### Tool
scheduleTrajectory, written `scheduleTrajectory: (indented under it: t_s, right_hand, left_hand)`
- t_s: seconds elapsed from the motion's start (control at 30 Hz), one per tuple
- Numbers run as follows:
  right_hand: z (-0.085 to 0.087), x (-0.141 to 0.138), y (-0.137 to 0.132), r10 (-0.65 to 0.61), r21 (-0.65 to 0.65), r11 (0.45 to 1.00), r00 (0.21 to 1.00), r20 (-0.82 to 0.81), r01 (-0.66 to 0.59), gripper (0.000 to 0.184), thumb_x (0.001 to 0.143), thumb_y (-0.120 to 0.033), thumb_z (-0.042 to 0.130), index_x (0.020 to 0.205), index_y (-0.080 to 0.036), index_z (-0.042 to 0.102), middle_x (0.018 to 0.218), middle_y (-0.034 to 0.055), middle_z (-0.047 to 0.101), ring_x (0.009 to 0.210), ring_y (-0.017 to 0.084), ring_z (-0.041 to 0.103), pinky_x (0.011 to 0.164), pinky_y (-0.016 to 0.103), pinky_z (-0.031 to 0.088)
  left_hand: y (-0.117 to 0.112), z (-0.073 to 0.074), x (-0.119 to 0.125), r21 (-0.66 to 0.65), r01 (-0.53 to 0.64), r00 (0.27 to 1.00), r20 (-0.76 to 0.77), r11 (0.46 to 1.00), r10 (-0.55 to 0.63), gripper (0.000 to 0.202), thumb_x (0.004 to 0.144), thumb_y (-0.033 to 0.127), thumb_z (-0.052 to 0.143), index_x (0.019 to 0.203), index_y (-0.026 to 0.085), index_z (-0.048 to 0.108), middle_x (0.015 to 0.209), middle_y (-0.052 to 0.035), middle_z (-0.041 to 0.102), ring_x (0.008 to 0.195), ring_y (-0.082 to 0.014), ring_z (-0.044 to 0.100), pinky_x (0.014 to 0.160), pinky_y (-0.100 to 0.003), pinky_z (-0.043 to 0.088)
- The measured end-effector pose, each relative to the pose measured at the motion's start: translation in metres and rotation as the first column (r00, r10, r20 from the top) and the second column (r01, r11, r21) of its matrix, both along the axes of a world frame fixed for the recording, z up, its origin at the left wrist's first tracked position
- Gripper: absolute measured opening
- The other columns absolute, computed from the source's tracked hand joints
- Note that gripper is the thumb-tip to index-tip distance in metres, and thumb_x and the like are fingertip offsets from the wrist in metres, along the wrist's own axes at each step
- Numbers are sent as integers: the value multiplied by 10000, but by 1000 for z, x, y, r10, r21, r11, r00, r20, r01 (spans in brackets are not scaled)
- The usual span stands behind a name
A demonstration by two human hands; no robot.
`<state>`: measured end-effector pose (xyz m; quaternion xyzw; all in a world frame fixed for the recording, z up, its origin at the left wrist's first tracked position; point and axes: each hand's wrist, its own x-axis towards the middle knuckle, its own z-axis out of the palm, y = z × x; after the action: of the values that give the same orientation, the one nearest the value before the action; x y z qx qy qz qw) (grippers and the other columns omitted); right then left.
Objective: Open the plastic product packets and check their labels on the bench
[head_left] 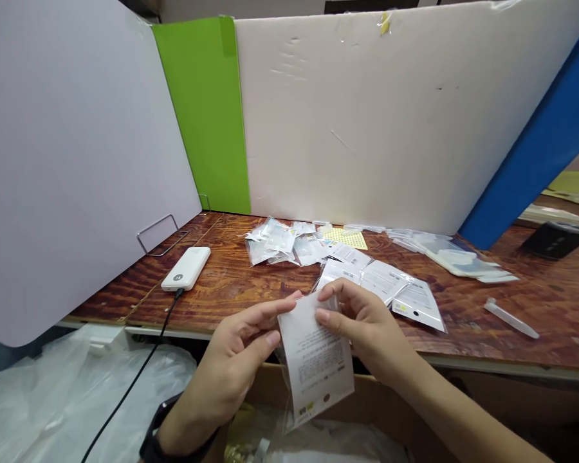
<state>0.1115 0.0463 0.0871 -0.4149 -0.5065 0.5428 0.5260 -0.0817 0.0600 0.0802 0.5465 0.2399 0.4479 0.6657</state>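
My left hand [226, 366] and my right hand [361, 321] both pinch the top of a clear plastic packet [316, 360] holding a white printed card, just past the table's front edge. The packet hangs tilted over a cardboard box. Small print covers the card's face. Beyond my right hand, several similar flat packets [381, 280] lie on the wooden table [212, 302], nearly touching my right fingers. A looser heap of clear packets [277, 243] lies farther back.
A white power bank [186, 268] with a black cable sits at left. White, green and blue partition boards [367, 109] stand behind the table. A clear plastic tube [511, 318] and a black box [557, 239] lie at right. Plastic sheeting [77, 399] fills the lower left.
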Motion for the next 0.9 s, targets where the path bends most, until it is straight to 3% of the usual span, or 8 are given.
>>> scheduleTrajectory:
  t_s: [0.17,0.27,0.43,0.53,0.63,0.73,0.8,0.9]
  right_hand:
    - [3,15,5,158,-182,964,968,-196,-194,223,694,-297,767,856,-207,643,748,-14,636,634,105,596,547,201,459]
    - [1,21,10,223,-218,942,960,-170,-257,241,668,-286,785,865,-206,671,774,-6,659,692,123,632,601,225,499]
    - [-7,27,24,159,-180,974,983,96,-140,304,647,-338,763,912,-195,717,763,21,702,679,154,651,601,275,534]
    - [-13,41,37,-93,-73,990,953,287,118,381,680,-381,682,1000,-177,711,878,81,734,771,224,690,682,360,565]
    - [-24,64,51,-376,56,918,820,432,392,493,811,-396,474,1217,-143,595,1133,158,670,999,290,658,830,447,535]
    - [-34,82,63,-561,225,810,604,567,541,539,845,-347,407,1326,-112,477,1395,217,451,1327,374,370,1035,591,322]
    - [-36,82,68,-601,352,781,468,649,516,506,845,-316,423,1285,-83,512,1468,237,327,1398,402,189,1079,636,185]
    - [-34,62,77,-532,460,846,355,769,270,367,866,-281,425,1037,-75,676,1449,239,369,1388,400,224,1102,595,180]
  left_hand:
    - [3,7,1,-158,-17,991,125,987,37,241,766,124,666,976,220,737,1002,-45,750,928,-179,676,711,-175,534]
    - [8,5,2,-220,-55,992,101,974,79,216,730,112,674,911,206,745,898,-39,760,851,-172,687,694,-191,539]
    - [23,-5,9,-139,-264,961,-122,955,248,183,723,171,627,875,176,731,1149,-88,696,1068,-249,624,856,-308,516]
    - [28,-9,12,54,-384,865,-329,922,380,307,782,230,550,1051,160,680,1248,-109,638,1167,-254,564,989,-370,429]
    - [25,-11,11,258,-223,748,-573,940,334,314,825,250,472,1036,174,692,1209,-102,661,1177,-256,550,1012,-362,383]
    - [19,-14,7,318,91,621,-759,944,196,309,856,289,436,960,214,717,1098,-82,705,1065,-274,598,911,-347,423]
    - [17,-16,5,311,198,561,-814,930,153,320,872,314,418,967,218,709,1053,-83,709,976,-269,615,843,-333,432]
    - [16,-18,5,311,247,533,-835,918,139,319,883,325,403,964,215,692,1010,-78,705,916,-245,608,815,-307,415]
